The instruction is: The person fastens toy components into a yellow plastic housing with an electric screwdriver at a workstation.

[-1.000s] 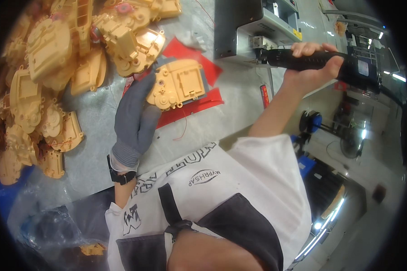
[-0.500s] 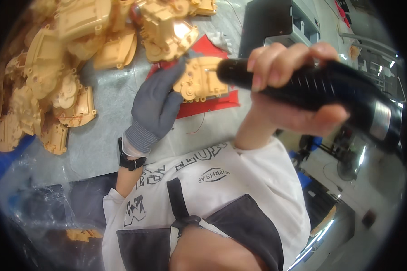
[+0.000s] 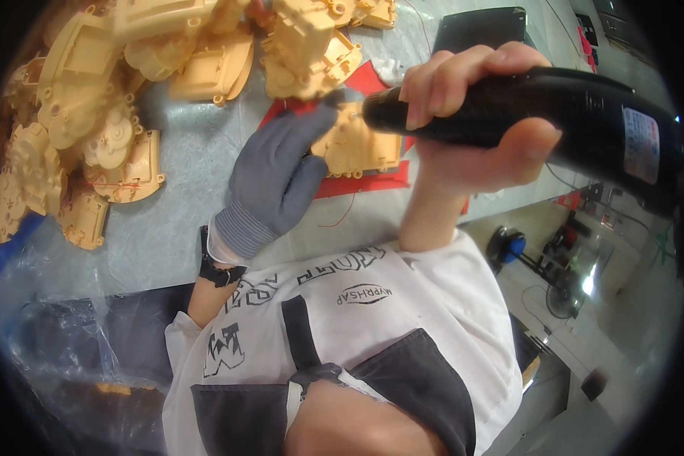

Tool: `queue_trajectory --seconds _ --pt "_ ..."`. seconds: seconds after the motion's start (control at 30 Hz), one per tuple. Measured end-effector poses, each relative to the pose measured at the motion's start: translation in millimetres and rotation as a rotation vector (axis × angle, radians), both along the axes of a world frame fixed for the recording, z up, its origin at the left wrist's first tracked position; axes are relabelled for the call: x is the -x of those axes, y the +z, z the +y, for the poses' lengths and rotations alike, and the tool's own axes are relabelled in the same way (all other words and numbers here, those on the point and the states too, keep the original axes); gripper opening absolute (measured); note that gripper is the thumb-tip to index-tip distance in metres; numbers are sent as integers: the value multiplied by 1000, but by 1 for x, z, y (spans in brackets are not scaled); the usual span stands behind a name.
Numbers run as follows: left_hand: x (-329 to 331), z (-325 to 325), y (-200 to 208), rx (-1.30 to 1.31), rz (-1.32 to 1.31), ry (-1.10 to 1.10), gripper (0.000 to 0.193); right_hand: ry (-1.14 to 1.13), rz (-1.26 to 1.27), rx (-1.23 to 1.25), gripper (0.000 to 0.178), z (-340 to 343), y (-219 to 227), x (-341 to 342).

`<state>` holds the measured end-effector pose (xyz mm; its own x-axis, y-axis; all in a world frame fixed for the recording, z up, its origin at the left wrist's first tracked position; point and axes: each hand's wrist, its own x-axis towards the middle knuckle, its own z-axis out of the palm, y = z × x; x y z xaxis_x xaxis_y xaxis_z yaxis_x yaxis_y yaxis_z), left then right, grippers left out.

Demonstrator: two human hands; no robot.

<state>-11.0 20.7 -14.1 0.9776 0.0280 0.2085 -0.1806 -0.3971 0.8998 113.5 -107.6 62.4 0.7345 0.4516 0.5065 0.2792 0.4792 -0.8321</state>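
A yellow plastic housing with round bosses lies on a red pad on the bench. My left hand, in a grey glove, grips the housing by its left side, thumb near the lower edge and fingertips over the upper corner. In my bare right hand is a black electric screwdriver, fingers wrapped over its body and thumb along the near side. Its nose is above the housing's upper part, close to my gloved fingertips. Whether the bit touches a screw cannot be made out.
Many similar yellow housings are heaped at the left and far side, one group close beyond my left hand. A black box stands at the far right of the bench. Clear plastic film hangs at the near left. A thin red wire lies nearby.
My left fingertips have shifted across the housing's top, toward the screwdriver's nose. The screwdriver stays over the housing, its body slightly turned. The whole view has shifted a little.
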Motion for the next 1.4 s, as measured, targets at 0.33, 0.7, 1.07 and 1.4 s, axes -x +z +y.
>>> queue_trajectory --seconds 0.33,0.7,1.07,1.4 --pt "-1 -4 9 133 202 37 48 -219 25 283 71 9 10 16" --pt "-17 -28 16 128 229 213 41 -421 99 -362 57 -83 44 5" --pt "17 41 122 1243 -442 -1447 30 -559 -18 -438 61 -140 60 18" --pt "-243 -27 80 -1502 119 112 38 -481 9 -450 58 -141 55 29"
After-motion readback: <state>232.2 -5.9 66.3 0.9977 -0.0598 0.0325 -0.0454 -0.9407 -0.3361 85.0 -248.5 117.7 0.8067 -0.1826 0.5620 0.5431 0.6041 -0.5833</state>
